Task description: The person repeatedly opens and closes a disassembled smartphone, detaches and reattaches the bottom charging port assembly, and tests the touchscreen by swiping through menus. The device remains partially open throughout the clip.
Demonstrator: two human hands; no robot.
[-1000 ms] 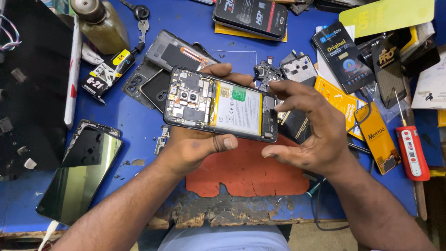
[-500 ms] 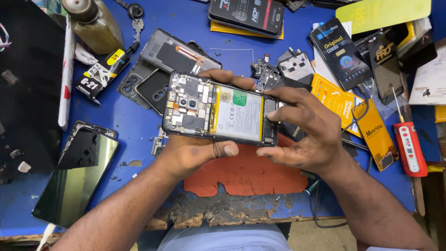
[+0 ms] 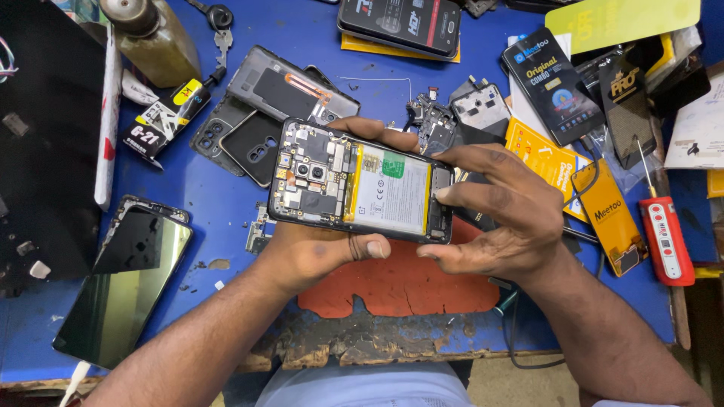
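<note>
Your left hand (image 3: 317,252) cradles the opened black smartphone with its white battery exposed (image 3: 360,181) from beneath, thumb clamped on its near edge. Your right hand (image 3: 498,215) pinches its 3 o'clock end. It's held above the blue bench (image 3: 219,226), cracked red mat (image 3: 400,283) at 6 o'clock.

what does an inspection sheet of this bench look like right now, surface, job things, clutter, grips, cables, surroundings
surface: blue worktop, front edge chipped and worn; cracked red mat under the hands.
job's things: opened phone, back cover off, white battery and circuit board exposed.
clutter: loose display panel, back covers, glue tube, bottle, boxed parts, red screwdriver.
grips: left hand cradles the phone from below, thumb on its near edge; right hand has fingertips at the phone's right end.
cables: dark cable hanging over the front edge.
surroundings: dark panel at left.
</note>
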